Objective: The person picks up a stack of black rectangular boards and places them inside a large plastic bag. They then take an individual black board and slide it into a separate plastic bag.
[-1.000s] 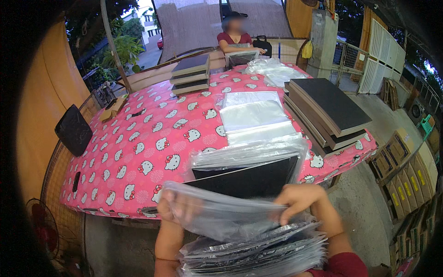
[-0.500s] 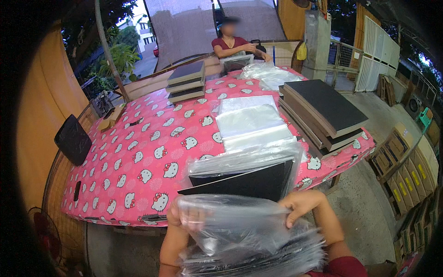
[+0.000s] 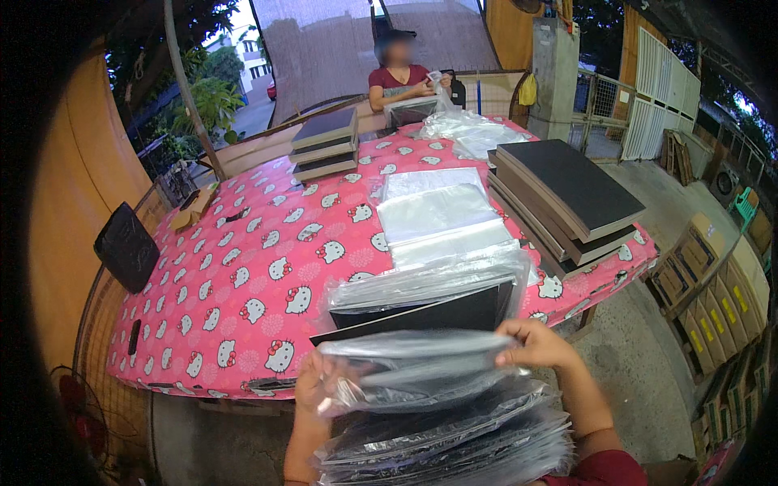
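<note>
A clear plastic bag (image 3: 429,373) is stretched between my two hands at the near edge of the table. My left hand (image 3: 319,379) grips its left side, partly seen through the film. At the top right corner, my right hand (image 3: 538,345) pinches the bag between thumb and fingers. Beneath it lies a thick stack of plastic-wrapped dark flat pieces (image 3: 446,445), close to my body. Just beyond the bag, a black board (image 3: 438,312) leans on a pile of plastic sleeves (image 3: 421,279). Whether the held bag contains anything is unclear.
Flat clear bags (image 3: 442,212) lie mid-table on the pink patterned cover (image 3: 243,275). Thick black boards (image 3: 575,186) are stacked at right, more boards (image 3: 326,138) at far left. Across the table a person (image 3: 401,81) handles plastic. A black chair back (image 3: 127,247) stands left.
My hands have drawn the bag upward and tauter, and more of the wrapped stack below shows. My right hand has shifted slightly up. The person opposite has lifted a piece of clear plastic.
</note>
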Available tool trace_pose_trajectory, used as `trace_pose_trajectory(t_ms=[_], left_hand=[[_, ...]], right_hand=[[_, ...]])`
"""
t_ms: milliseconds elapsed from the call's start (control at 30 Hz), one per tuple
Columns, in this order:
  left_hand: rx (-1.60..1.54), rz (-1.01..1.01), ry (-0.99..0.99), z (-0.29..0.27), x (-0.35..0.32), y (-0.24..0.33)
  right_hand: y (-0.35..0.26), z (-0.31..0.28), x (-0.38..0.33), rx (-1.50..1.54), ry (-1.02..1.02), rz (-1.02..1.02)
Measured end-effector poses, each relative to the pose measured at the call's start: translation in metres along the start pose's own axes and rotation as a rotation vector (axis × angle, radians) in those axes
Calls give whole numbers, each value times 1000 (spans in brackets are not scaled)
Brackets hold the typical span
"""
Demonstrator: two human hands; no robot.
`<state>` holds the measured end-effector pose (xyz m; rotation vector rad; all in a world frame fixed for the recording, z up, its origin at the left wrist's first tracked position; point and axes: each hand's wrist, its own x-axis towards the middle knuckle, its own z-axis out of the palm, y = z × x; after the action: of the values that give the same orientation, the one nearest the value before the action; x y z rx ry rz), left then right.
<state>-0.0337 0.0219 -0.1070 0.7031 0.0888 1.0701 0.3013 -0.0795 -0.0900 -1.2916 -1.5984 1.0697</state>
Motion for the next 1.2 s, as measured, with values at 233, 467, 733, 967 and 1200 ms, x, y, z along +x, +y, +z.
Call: trace_pose_trajectory(t_ms=[233,467,733,967,1200], left_hand=[[318,13,163,36,-6,6],[890,232,113,47,-34,11],[1269,487,216,41,-31,2],[1392,644,140,39,-7,-4],[1293,585,124,23,-29,-10]], right_hand=[[-33,11,20,-489,537,-271],[-35,15,4,-788,559,-367],[-34,7,-2,-791,519,-599],[-2,13,30,-913,626,-590],[52,36,19,-764,802,-917]])
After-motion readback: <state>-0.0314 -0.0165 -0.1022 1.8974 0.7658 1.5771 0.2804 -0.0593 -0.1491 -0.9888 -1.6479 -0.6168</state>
